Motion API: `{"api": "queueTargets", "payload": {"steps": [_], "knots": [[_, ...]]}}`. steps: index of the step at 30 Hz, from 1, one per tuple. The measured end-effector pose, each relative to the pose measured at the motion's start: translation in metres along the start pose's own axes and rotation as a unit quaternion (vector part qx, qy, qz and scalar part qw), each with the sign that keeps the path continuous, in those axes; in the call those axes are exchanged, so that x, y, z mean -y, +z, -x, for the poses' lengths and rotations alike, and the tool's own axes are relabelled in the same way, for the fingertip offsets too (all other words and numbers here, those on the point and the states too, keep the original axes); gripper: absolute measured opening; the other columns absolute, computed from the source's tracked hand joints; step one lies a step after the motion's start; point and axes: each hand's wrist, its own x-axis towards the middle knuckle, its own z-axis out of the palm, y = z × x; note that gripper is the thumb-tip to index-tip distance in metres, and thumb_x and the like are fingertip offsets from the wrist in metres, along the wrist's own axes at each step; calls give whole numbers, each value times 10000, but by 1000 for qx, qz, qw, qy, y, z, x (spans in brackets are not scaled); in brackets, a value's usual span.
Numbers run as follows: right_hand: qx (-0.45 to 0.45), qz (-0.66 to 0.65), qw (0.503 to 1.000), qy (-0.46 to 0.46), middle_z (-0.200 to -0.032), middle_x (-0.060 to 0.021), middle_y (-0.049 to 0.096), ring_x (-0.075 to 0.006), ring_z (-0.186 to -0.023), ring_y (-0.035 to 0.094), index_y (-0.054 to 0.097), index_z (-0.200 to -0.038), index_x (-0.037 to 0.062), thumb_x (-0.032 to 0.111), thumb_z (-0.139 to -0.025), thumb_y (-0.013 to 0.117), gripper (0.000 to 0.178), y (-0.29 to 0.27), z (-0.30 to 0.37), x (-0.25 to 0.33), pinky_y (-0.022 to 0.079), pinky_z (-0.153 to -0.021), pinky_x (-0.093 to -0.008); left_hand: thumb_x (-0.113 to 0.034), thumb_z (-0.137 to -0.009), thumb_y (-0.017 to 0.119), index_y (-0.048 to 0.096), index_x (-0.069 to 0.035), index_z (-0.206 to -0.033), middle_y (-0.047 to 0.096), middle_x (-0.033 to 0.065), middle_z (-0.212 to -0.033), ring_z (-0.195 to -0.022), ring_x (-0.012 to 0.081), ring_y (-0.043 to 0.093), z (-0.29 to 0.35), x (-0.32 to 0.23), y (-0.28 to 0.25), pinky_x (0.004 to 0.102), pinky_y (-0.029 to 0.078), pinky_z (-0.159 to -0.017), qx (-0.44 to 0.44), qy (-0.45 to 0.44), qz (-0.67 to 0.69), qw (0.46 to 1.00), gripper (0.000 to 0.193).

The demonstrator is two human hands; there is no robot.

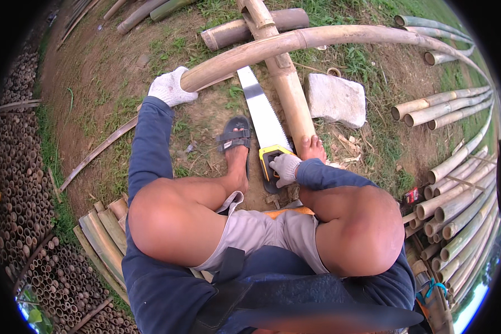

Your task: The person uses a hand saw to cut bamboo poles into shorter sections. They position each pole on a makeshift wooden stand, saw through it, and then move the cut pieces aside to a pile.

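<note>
My left hand (171,88), in a white knit glove, is closed around the near left end of a long bamboo pole (317,37). From there the pole stretches to the right, crossing over a shorter pale bamboo piece (286,83). My right hand (285,168), gloved too, grips the yellow and black handle of a handsaw (263,111). Its toothed blade points away from me, low over the ground, and its tip lies close to the long pole. My bare right foot (310,149) is at the near end of the pale bamboo piece; my sandalled left foot (236,139) stands left of the saw.
A thick brown bamboo log (228,34) lies beneath the pale piece. Right of it is a whitish stone block (337,100). Bamboo poles (456,222) are piled at the right, with split lengths (103,239) at lower left. Stacked bamboo ends (22,167) fill the far left.
</note>
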Motion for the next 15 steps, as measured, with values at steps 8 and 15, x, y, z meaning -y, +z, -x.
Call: {"api": "queueTargets", "payload": {"steps": [8,15], "knots": [[-122,-584,792,-129,-1237,-158,715,-318,-1068,730,644,-1392,46,373,-907,852,621,-34,50,-18,600,-925,-465,-502,-645,981,719,-104,-1376,791,162,-1199,-1130,334,751,-8,16,-30,432,557,-1034,91,35,142,985,873],[-219,-719,616,-234,-1201,-115,722,-255,-1004,724,627,-1456,57,333,-924,853,640,-38,85,12,597,-884,-440,-501,-671,977,675,-106,-1418,786,182,-1223,-1142,352,754,10,6,-21,440,560,-1049,88,32,127,988,898]]}}
